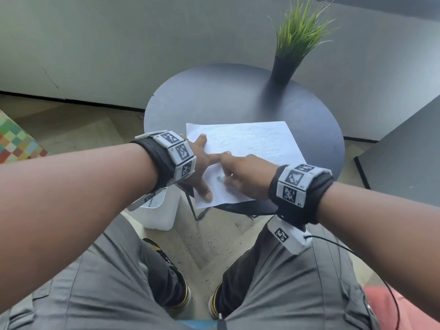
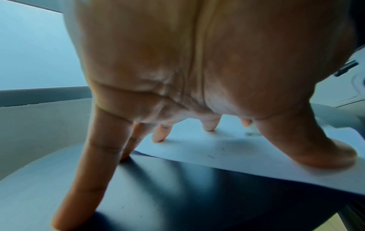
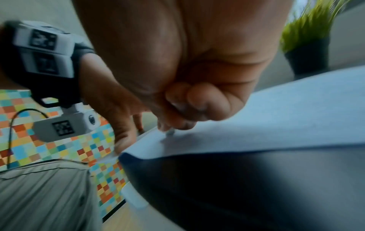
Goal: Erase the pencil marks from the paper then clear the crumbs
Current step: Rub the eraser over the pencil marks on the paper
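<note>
A white sheet of paper (image 1: 250, 148) with faint pencil scribbles lies on the round dark table (image 1: 226, 98), its near corner hanging over the edge. My left hand (image 1: 202, 163) is spread flat with straight fingers; some fingertips and the thumb (image 2: 326, 154) press on the paper (image 2: 237, 148), the little finger on the table top. My right hand (image 1: 240, 177) is curled and pinches a small grey-white eraser (image 1: 220, 179), its tip (image 3: 169, 132) touching the paper (image 3: 276, 117) near the lower left part. The eraser is mostly hidden by the fingers.
A black vase with green grass (image 1: 285, 65) stands at the far side of the table. A white bin (image 1: 157, 210) sits on the floor by my left knee. A dark cabinet (image 1: 404, 158) is at the right, a multicoloured checked surface (image 1: 16, 141) at the left.
</note>
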Available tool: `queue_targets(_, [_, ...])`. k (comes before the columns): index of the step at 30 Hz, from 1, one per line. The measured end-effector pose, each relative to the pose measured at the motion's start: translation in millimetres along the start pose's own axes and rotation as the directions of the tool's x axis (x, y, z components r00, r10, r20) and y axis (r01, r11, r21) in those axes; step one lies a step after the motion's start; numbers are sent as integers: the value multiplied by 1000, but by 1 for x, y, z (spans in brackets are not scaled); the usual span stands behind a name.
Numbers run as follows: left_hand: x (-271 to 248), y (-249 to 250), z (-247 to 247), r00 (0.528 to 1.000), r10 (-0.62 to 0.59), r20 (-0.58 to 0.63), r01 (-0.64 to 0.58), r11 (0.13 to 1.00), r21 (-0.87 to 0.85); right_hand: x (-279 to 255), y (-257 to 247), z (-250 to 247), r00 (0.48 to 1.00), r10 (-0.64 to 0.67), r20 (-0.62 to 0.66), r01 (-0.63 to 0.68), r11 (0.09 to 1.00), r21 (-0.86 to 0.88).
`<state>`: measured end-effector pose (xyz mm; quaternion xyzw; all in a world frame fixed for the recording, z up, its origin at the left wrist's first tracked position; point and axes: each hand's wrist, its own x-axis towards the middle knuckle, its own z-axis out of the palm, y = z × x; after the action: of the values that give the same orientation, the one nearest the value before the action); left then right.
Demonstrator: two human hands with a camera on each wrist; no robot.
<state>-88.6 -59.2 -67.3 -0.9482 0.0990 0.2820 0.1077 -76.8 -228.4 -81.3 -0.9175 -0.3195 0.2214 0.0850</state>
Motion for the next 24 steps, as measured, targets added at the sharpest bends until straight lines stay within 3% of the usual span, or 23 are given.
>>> queue_targets(2, [-1, 2, 0, 1000, -8, 22, 8, 1000, -4, 1, 6, -9, 1000, 27, 13, -27, 999, 18])
queue_targets(5, [-2, 3, -4, 999, -25, 48, 23, 999, 35, 10, 35, -27, 952, 292, -89, -292, 956, 19])
queue_targets(7, [-1, 3, -10, 999, -8, 32, 6, 998, 63, 13, 46, -26, 927, 354, -127, -355, 935, 16])
queue_targets(13, [8, 6, 0, 985, 118, -123, -123, 992, -32, 11, 40, -23, 929, 338, -152, -333, 941, 58])
queue_targets(16, [9, 4, 8, 988, 108, -109, -110, 994, -12, -1, 16, -11, 989, 131, -70, -132, 991, -7])
queue_targets(18, [7, 4, 9, 989, 106, -102, -105, 994, 9, -11, 6, -3, 999, -34, 41, 35, 999, -29])
queue_targets(20, [6, 4, 9, 990, 102, -98, -100, 995, 19, -7, 17, -11, 1000, 15, 11, -14, 999, -38])
queue_targets(23, [6, 5, 8, 992, 92, -86, -91, 996, 21, -1, 35, -23, 961, 243, -133, -246, 969, -11])
queue_targets(24, [7, 6, 6, 992, 91, -83, -89, 996, 24, -4, 30, -22, 966, 229, -123, -234, 972, -31])
